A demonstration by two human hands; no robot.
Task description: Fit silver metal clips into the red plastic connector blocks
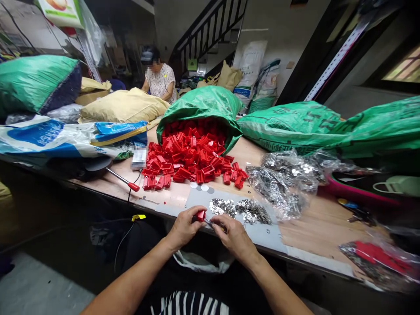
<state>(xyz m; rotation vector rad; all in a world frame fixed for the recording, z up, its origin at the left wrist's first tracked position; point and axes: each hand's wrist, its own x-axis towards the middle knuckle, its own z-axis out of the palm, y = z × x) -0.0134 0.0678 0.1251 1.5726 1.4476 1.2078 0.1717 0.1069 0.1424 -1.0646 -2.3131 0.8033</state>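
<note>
My left hand is closed on a small red plastic housing at the front edge of the table. Between the thumb and fingers of my right hand is a thin metal tool, its tip touching or very close to the housing; its kind cannot be made out. Just beyond my hands, a pile of shiny metal pieces and a darker pile of metal pieces lie on a grey mat. Many more red housings spill from an open green sack.
Clear bags of metal parts lie to the right. A lever with a red grip projects at the left. Green sacks line the back right. A person sits across the table. An open bag hangs below my hands.
</note>
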